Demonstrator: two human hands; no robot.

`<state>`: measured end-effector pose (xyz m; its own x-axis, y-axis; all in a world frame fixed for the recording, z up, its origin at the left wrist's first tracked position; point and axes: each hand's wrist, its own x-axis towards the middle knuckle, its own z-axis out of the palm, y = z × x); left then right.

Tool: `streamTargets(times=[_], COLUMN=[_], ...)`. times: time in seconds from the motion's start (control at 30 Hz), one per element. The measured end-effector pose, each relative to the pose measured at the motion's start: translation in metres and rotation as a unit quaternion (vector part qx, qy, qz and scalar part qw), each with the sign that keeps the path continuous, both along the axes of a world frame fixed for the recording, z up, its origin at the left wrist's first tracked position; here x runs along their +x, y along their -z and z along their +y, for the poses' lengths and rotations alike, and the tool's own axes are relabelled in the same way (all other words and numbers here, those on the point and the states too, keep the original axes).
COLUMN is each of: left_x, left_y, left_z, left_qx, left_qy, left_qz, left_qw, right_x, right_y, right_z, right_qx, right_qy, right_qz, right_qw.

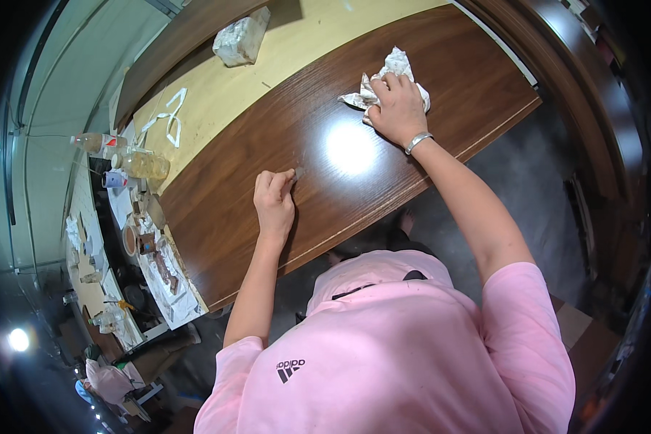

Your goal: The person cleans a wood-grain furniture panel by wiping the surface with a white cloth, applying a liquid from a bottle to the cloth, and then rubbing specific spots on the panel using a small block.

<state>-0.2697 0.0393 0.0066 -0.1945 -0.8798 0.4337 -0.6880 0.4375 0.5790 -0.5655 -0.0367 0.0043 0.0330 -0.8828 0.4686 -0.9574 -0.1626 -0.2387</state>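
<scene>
White cloth is grasped, bunched under R hand, on far RH part of glossy brown panel. Small grey piece is pinched in L hand nr panel's middle; exact type can't be told. Cloth: prob. light, soft, best held by bunched middle. Panel: prob. stiff, heavy, slippery, best taken by opp. edges.

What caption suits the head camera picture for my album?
Right hand on a crumpled white cloth, left hand pinching a small greyish piece, over a glossy brown panel.
</scene>
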Motion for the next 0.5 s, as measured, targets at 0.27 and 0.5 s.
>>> streamTargets(times=[0.27, 0.5], left_x=[-0.002, 0.028], left_y=[0.0, -0.017], left_z=[-0.008, 0.028], left_qx=[-0.007, 0.02], left_qy=[-0.026, -0.109], left_qz=[-0.014, 0.042], left_qw=[1.0, 0.993], right_x=[-0.001, 0.01], right_y=[-0.002, -0.007], right_z=[0.0, 0.001], right_qx=[0.004, 0.007], right_qy=[-0.006, -0.016], right_qz=[-0.01, 0.004], right_qw=[1.0, 1.0])
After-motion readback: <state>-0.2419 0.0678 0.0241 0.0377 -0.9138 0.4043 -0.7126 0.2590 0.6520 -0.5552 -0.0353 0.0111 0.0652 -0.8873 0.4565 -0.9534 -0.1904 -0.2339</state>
